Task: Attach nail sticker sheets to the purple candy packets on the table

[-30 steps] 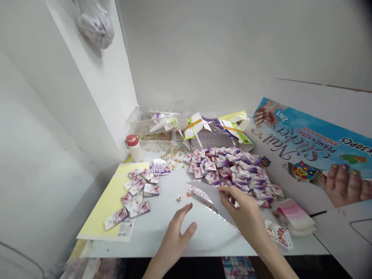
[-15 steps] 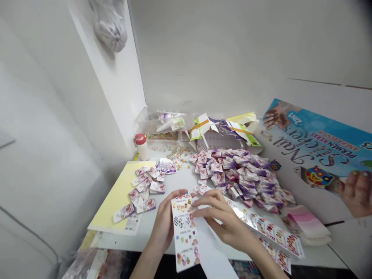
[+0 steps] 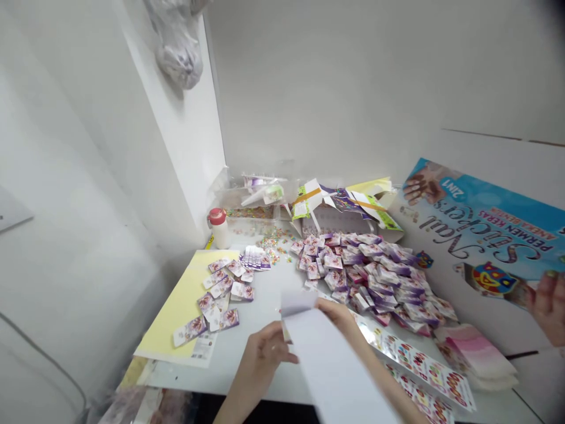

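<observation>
**Bright Colours All Around**

A plain white paper strip [image 3: 335,359] is at six o'clock. Red, yellow and pink shapes fill the shiny sticker sheet [image 3: 419,368] at five. Purple and white packets [image 3: 371,277] pile up at four. A blue poster [image 3: 485,227] is at three. A pale yellow sheet [image 3: 176,306] is at eight.

Here we go: the big heap of sticker packets [image 3: 375,277] is walling off the back right of the table [image 3: 265,300], and glossy sticker strips [image 3: 419,368] are crowding the front right. A white paper sheet [image 3: 335,359] is slanting up right between the left hand [image 3: 265,365] and the right hand [image 3: 339,315], cutting across their path. Further left, a white lane is running toward the loose packets [image 3: 220,288] on the yellow sheet [image 3: 163,312].
</observation>
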{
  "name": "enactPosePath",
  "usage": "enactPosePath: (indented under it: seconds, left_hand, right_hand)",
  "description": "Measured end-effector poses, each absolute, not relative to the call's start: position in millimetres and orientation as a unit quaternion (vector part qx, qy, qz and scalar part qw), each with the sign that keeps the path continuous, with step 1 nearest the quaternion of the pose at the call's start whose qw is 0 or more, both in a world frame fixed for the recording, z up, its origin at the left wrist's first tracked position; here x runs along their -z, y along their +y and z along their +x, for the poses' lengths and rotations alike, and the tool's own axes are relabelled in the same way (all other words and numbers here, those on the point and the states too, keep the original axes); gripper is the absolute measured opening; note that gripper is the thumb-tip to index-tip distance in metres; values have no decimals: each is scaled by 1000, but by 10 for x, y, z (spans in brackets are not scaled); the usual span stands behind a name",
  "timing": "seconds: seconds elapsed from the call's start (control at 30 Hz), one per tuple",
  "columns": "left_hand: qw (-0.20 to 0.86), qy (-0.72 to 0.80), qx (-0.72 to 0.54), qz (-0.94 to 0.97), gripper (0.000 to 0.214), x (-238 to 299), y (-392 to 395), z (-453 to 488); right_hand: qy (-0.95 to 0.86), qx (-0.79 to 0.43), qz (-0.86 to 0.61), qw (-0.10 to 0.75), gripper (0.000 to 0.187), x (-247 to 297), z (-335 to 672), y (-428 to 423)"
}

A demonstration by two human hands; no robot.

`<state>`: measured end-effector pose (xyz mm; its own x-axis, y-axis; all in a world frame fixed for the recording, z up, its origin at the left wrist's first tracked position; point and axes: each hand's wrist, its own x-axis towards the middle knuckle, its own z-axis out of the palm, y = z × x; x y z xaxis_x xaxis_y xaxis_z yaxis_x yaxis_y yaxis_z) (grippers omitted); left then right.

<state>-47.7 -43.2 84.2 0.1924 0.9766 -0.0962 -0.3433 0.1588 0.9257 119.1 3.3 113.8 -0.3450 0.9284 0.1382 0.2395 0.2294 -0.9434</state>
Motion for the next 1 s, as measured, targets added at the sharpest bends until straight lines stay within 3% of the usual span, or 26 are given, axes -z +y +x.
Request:
enactPosePath:
  seconds: [0.13,0.33,0.57,0.73,0.8,0.9,1.0]
  left_hand:
    - [627,440,-501,403,43,-784,-435,-486]
    - [612,452,-549,346,43,-685,-393,-575]
    - [617,429,-577,321,22,-618,-449,-703]
    - [620,449,-554,327,27,-570,-441,-771]
    - [611,476,-545,322,27,-545,-429,-788]
    - [593,500,-547,314,35,-534,-421,-781]
    - [580,506,-568,292,49,-533,-429,-769]
  right_hand:
    - [-648,-506,-419,385,26,-985,1069,81]
    - [-761,-439,-338,337,20,-1036,1015,80]
    - [-837,-405,-262,258,44,-1045,1090,143]
    - [-824,-450,-257,229,42,-825,1031,418]
    - [-809,-452,-311,211,49,-624,971,666]
    - [-799,-256,-522,152,45,-301,861,1118]
    - [-775,-174,-592,136,38,-78,760,1522]
